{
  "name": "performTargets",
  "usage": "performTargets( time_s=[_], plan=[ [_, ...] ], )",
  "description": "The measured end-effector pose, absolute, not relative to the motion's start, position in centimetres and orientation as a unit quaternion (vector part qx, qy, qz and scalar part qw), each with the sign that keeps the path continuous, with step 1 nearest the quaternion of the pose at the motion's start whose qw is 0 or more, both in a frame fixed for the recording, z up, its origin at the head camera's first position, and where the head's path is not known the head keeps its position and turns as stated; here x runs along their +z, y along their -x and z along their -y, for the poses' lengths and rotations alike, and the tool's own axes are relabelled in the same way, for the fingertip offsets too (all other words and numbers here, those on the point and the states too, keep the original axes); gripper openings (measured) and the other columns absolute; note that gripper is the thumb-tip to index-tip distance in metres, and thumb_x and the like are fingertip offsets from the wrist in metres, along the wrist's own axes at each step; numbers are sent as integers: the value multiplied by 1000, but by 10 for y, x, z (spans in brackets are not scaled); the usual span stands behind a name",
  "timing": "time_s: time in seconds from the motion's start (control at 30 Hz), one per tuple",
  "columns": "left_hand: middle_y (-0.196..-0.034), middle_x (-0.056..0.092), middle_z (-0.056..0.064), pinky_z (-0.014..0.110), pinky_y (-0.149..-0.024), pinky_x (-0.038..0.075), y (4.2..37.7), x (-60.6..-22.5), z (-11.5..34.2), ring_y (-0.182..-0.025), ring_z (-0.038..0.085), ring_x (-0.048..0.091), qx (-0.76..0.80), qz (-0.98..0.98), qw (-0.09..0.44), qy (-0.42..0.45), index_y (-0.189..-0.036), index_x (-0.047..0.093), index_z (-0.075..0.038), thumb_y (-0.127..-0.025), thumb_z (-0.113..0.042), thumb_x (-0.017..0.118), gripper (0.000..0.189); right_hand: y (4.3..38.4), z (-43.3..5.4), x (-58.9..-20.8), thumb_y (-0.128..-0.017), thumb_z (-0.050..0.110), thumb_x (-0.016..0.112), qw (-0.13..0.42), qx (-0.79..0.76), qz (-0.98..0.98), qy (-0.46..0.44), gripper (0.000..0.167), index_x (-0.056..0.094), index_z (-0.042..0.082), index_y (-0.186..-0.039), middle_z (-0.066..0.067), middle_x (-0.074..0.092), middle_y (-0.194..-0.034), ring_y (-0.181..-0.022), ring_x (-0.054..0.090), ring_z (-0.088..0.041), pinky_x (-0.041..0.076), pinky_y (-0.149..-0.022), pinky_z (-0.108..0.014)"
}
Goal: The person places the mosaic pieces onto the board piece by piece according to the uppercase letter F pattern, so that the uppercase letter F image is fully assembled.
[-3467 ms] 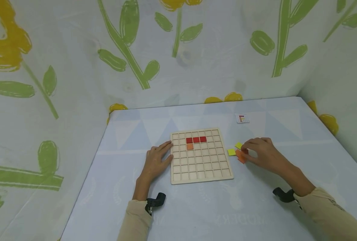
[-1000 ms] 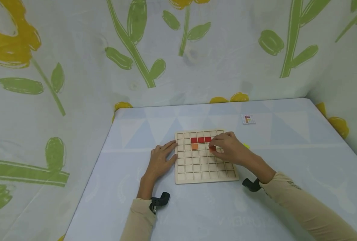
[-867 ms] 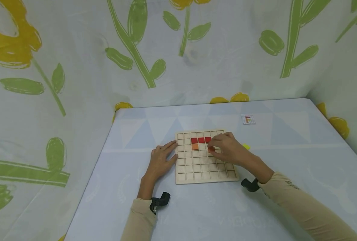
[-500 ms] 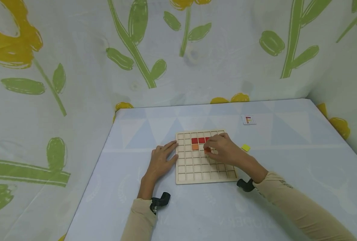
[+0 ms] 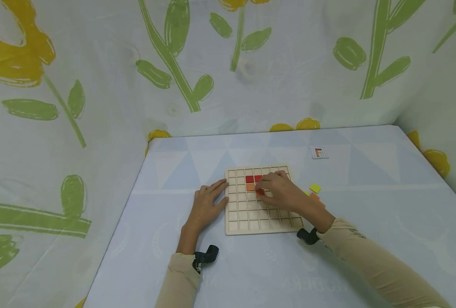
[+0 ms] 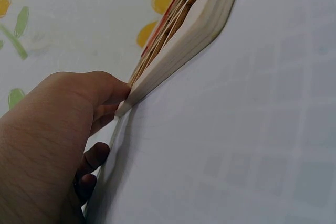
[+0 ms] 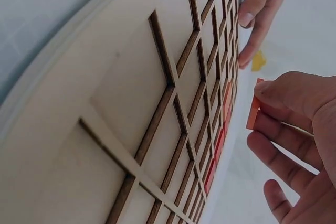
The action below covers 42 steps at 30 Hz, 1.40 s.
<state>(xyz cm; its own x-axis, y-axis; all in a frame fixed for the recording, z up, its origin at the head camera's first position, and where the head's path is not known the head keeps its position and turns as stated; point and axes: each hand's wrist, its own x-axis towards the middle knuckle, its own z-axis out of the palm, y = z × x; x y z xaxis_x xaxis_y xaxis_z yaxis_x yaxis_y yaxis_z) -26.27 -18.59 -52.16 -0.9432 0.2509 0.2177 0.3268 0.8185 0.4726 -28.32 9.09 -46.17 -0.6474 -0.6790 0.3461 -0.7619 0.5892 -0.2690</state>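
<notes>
A square wooden grid board (image 5: 264,214) lies on the table. Red tiles (image 5: 249,179) sit in a row of its cells, with an orange tile (image 5: 250,187) below the leftmost. My right hand (image 5: 278,190) pinches another orange tile (image 7: 254,106) between thumb and fingertip. In the right wrist view that tile stands on edge, raised over the grid; in the head view the hand hides part of the red row. My left hand (image 5: 207,202) rests at the board's left edge, fingers extended, fingertips touching the rim in the left wrist view.
To the right of the board lie loose tiles, a yellow one (image 5: 315,188) and orange ones (image 5: 315,197), partly behind my right wrist. A small card with a coloured grid pattern (image 5: 319,152) lies farther back. A flower-printed cloth (image 5: 281,77) rises behind the table.
My right hand has gone from the loose tiles onto the board with an orange tile, then crept left toward the placed orange one. The left hand keeps its place at the board's edge.
</notes>
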Motion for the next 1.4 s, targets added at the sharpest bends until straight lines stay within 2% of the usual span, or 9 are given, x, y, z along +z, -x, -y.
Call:
performTargets(
  time_s=[0.53, 0.93, 1.2, 1.4],
  plan=[
    [-154, 44, -10, 45, -94, 35, 263, -521, 186, -105, 20, 50, -266, 948, 80, 156, -147, 54, -23, -99, -37, 59, 51, 288, -73, -471, -81, 14, 84, 128, 203, 871, -429, 14, 77, 12, -92, 1, 72, -95, -98, 64, -19, 43, -87, -48],
    [-154, 44, -10, 45, -95, 35, 263, -521, 186, -105, 20, 50, -263, 948, 82, 159, -147, 53, -23, -99, -37, 59, 51, 292, -65, -479, -83, 18, 81, 113, 147, 895, -405, 12, 76, 15, -93, 2, 72, -97, -98, 65, -20, 44, -88, -47],
    [-154, 45, -8, 47, -97, 34, 262, -519, 184, -105, 21, 49, -264, 948, 81, 158, -147, 53, -23, -99, -36, 58, 51, 288, -66, -477, -84, 18, 79, 93, 154, 907, -381, 14, 75, 15, -98, 1, 72, -104, -103, 63, -21, 42, -95, -49],
    [-154, 45, -9, 45, -95, 35, 262, -518, 184, -107, 21, 50, -256, 952, 79, 152, -147, 53, -23, -99, -36, 59, 51, 277, -73, -471, -82, 15, 82, 120, 220, 897, -365, 18, 76, 12, -99, 0, 73, -104, -106, 63, -22, 39, -95, -51]
  ],
)
